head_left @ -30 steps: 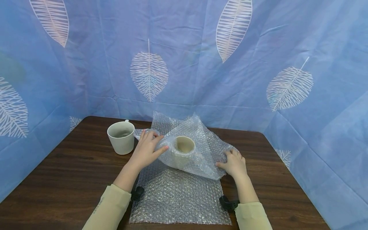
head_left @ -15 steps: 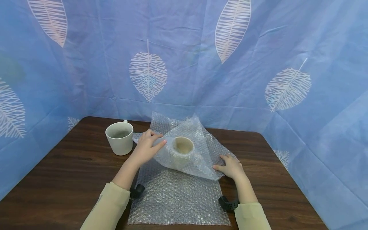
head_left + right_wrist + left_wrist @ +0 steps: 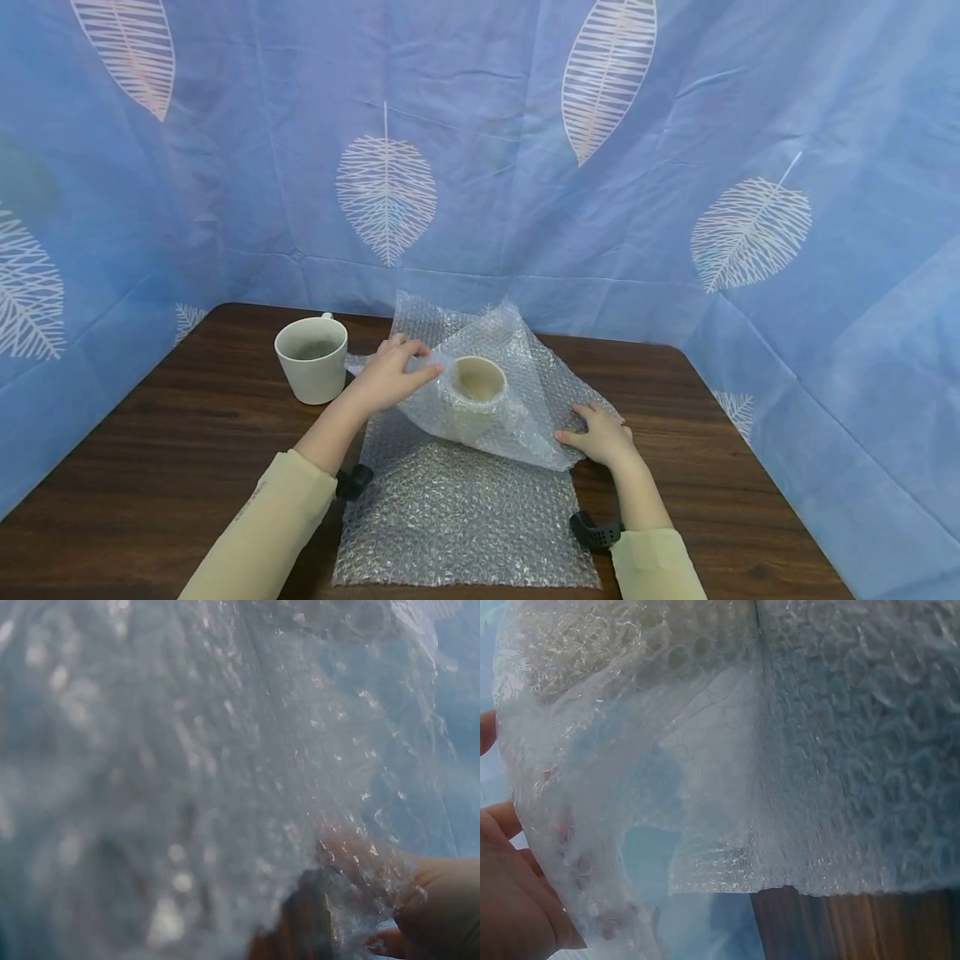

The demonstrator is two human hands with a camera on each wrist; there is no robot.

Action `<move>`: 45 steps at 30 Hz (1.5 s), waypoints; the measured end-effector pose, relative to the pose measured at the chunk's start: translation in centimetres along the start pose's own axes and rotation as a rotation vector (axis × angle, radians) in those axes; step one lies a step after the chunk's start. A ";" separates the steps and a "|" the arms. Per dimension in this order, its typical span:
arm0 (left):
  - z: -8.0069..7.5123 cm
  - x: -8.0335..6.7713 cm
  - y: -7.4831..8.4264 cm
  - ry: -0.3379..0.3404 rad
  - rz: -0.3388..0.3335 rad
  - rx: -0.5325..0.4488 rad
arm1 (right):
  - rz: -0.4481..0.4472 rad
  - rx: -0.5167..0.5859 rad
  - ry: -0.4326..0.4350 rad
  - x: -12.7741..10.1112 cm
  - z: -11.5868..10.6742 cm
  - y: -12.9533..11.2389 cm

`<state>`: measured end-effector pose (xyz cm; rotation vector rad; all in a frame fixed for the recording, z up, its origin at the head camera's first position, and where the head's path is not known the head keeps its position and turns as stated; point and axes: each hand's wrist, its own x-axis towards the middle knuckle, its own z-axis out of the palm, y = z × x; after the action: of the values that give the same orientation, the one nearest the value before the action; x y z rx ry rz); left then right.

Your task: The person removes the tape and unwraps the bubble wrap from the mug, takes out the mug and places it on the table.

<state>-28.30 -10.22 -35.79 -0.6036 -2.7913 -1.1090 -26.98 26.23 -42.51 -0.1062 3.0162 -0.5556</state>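
In the head view a cream cup [image 3: 481,382] stands mouth up amid a sheet of bubble wrap [image 3: 468,517], whose folded flaps gather round its sides. My left hand [image 3: 390,373] holds the flap left of the cup, thumb stretched toward the rim. Some of its fingers [image 3: 502,821] show at the wrap's edge in the left wrist view, others blurred behind the film. On the opposite side my right hand [image 3: 603,435] grips the wrap's right corner between thumb and fingers. Crumpled film hides much of that hand in the right wrist view.
A white mug [image 3: 312,360] stands upright on the dark wooden table [image 3: 187,450], close to the left hand and the wrap's left corner. Blue cloth [image 3: 495,167] with leaf prints hangs behind and at both sides of the table.
The left flap has come down a little, and my left hand has rotated slightly with its forearm swinging outward. My right hand has shifted slightly down and left. The cup stays put.
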 end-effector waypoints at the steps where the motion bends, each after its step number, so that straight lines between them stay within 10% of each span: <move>1: -0.1 0.0 0.1 -0.006 0.004 -0.015 | -0.001 -0.001 0.001 0.0 0.0 0.0; 16: -0.9 0.5 0.9 -0.085 -0.042 -0.269 | 0.009 0.025 -0.007 -0.2 0.0 -0.1; 45: -2.4 -3.0 -0.6 -0.076 0.190 -0.432 | 0.001 0.040 -0.006 0.0 0.2 0.4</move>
<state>-25.90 -13.21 -35.03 -0.9418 -2.4897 -1.6853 -26.96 26.52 -42.78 -0.1038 2.9973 -0.6134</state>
